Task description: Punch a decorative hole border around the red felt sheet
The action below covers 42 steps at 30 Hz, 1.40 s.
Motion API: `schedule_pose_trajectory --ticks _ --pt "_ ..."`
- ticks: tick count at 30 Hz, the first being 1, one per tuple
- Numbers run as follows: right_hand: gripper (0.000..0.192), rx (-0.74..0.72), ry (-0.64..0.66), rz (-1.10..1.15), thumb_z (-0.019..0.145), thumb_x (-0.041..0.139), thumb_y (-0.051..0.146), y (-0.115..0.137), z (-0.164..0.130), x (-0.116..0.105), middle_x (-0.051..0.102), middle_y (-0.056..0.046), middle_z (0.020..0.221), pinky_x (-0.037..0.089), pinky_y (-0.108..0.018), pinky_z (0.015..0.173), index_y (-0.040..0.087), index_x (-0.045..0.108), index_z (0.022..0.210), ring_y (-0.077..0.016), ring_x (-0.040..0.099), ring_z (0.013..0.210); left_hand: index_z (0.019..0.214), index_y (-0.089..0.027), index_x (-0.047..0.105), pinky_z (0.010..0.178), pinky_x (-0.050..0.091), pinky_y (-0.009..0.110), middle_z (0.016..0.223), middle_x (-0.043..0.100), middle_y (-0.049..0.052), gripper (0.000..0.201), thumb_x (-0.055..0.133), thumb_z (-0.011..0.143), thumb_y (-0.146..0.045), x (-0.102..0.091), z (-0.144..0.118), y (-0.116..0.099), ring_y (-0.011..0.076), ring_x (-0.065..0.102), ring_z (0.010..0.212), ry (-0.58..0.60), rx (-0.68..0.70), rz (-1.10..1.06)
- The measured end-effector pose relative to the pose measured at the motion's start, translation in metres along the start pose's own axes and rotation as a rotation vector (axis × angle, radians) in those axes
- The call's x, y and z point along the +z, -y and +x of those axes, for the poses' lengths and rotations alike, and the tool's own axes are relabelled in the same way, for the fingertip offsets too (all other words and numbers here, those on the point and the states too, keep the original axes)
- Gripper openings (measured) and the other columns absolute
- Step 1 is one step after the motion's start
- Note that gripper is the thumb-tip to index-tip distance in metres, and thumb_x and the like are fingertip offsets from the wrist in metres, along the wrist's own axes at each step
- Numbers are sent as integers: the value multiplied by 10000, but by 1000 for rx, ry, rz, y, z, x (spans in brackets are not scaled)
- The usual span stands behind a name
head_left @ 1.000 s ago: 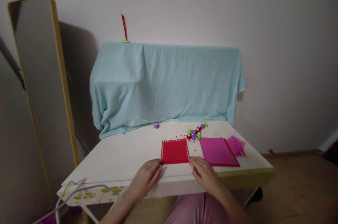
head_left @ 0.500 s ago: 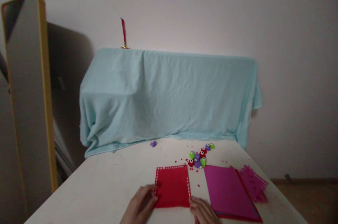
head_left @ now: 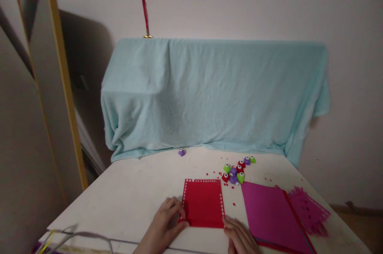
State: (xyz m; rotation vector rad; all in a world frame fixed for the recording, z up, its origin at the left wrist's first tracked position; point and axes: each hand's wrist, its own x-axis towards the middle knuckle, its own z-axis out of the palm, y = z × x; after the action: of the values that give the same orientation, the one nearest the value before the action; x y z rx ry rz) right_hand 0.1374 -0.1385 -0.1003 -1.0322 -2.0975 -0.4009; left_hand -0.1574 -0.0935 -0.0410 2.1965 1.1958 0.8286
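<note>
My left hand [head_left: 166, 222] sits at the bottom centre of the frame, fingers curled onto the lower left corner of the red card [head_left: 204, 203], pinching its edge. My right hand [head_left: 239, 236] rests just right of it at the bottom edge, fingertips touching the card's lower right corner; whether they grip it or only press on it I cannot tell. The card lies flat on the white table [head_left: 134, 190], its sides punched with small holes.

Right of the card lies a stack of magenta sheets [head_left: 271, 216], and at the far right a punched pink sheet [head_left: 308, 209] partly under it. Above the card, a cluster of small punches [head_left: 236, 170] in green, red and purple stands among red scraps, with one lone purple punch [head_left: 181, 152] further left. A blue cloth [head_left: 209, 94] fills the middle of the frame, and a mirror [head_left: 44, 78] leans at the left.
</note>
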Motion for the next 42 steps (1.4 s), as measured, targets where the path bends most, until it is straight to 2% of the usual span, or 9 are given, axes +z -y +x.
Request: schedule_pose_trajectory --ticks 6,11,18,23,26,29,34,39,42 --pt "392 132 89 84 821 428 69 14 6 -18 670 -77 1192 556 -403 935 214 583 1151 -239 633 1109 804 -204 565 809 428 348 939 595 64 213 626 857 -402 0 -2 -2 226 528 921 -19 7 29" --pt "394 212 190 125 858 420 85 21 4 -23 596 -91 1302 492 -443 1015 198 556 1210 -250 552 1215 807 -206 569 810 423 344 937 593 57 173 633 854 -360 -1 -3 -2 223 523 927 -23 4 38" --pt "438 289 212 141 884 400 86 25 5 -27 561 -74 1345 454 -438 1049 216 540 1277 -235 507 1257 789 -209 568 825 418 346 953 582 50 137 616 859 -317 -4 -2 -5 217 518 939 -22 11 36" --pt "623 205 319 29 845 415 61 33 15 -35 534 -53 1374 431 -465 1049 261 399 1435 -251 486 1264 743 -201 544 794 401 356 902 566 42 188 648 816 -339 5 2 -8 216 515 892 -21 4 171" --pt "671 179 329 -51 822 462 52 41 26 -38 561 -67 1331 449 -480 1001 321 405 1433 -284 515 1211 725 -201 538 769 387 372 908 559 50 276 672 778 -437 15 7 -13 236 508 886 -32 -49 312" --pt "669 177 328 -123 807 538 46 48 35 -38 598 -94 1246 464 -488 942 370 463 1388 -312 550 1120 799 -210 576 783 376 400 1006 568 74 342 646 767 -542 20 12 -21 276 495 948 -19 -92 425" --pt "674 174 448 -227 805 661 126 50 45 -38 614 -85 1128 479 -451 879 444 457 1363 -291 570 1021 945 -220 618 847 349 415 1163 560 94 382 589 796 -571 20 14 -35 294 476 1025 3 -126 564" --pt "643 144 500 -274 821 667 173 50 48 -38 607 -78 1102 479 -419 850 453 455 1360 -279 563 1016 937 -203 625 872 341 429 1202 561 111 428 534 816 -603 21 19 -43 313 479 1052 49 -163 646" --pt "604 132 491 -270 817 673 187 47 46 -37 613 -82 1097 478 -410 839 449 494 1330 -277 569 1004 992 -196 627 888 345 436 1213 560 129 456 547 807 -606 18 25 -42 324 484 1072 134 -187 647"
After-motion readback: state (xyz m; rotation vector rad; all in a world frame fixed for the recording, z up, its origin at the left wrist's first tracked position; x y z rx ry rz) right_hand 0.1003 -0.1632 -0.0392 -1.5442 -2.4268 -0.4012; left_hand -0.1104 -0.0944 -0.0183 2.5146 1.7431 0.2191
